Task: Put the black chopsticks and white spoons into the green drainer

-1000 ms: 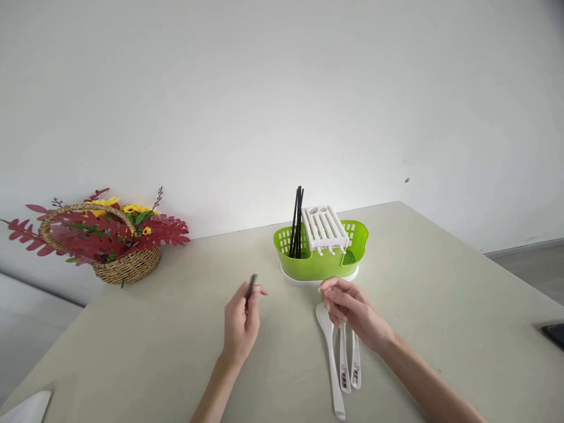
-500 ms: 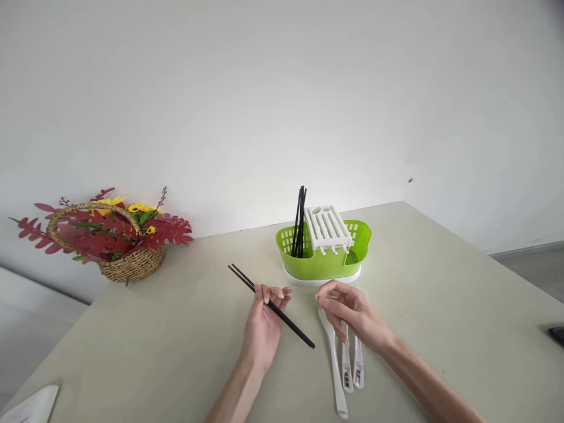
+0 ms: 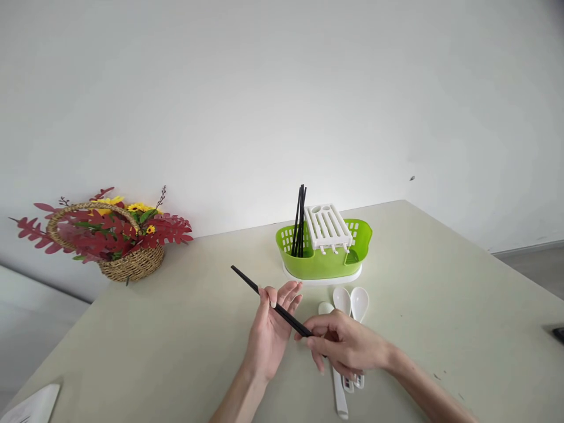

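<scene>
Head feed, I'm logging the body only: two bare hands, left hand (image 3: 268,341) and right hand (image 3: 348,341). Left forearm (image 3: 240,393) is bare right down to the bottom edge of my view. Right forearm (image 3: 425,382) is bare too; I get a longer stretch of it before the frame cuts it off. Both wrists look slim to me, each forearm widening smoothly toward the edge. Fingers (image 3: 287,289) are long and thin on both hands, knuckles softly rounded. I can see fingernails (image 3: 273,304) running slightly past the tips; finer nail detail is too small for me. Right-hand fingers are partly hidden.
</scene>
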`<move>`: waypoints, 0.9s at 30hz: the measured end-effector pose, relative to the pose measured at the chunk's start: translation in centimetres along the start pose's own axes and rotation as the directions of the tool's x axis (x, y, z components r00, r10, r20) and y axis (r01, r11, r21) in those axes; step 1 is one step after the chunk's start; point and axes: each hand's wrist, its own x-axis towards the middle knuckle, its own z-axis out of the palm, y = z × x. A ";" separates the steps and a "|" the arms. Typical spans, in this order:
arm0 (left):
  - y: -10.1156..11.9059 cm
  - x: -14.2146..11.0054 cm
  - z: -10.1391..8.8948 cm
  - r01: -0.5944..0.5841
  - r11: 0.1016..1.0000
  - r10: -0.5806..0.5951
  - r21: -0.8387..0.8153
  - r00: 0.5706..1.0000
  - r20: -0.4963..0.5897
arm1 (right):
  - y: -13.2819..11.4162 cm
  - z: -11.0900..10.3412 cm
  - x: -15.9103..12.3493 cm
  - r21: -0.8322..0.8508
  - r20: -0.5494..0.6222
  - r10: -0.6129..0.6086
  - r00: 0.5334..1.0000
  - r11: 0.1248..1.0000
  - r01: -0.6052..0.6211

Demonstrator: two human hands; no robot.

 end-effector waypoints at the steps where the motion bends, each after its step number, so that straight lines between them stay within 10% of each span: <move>1: 0.0 0.1 -0.1 -0.005 1.000 0.005 0.027 1.000 0.005 | 0.0 0.0 0.0 0.022 -0.010 -0.006 1.000 1.000 0.006; 11: 0.9 0.3 -0.5 -0.167 0.850 0.219 0.499 0.975 -0.047 | -0.8 -0.5 -0.1 0.075 -0.251 -0.163 0.954 0.979 0.187; 27: 1.7 0.2 -0.9 -0.086 0.655 0.230 0.751 0.969 -0.089 | -0.1 -1.4 -0.3 -0.140 -0.353 -0.122 0.927 0.987 0.077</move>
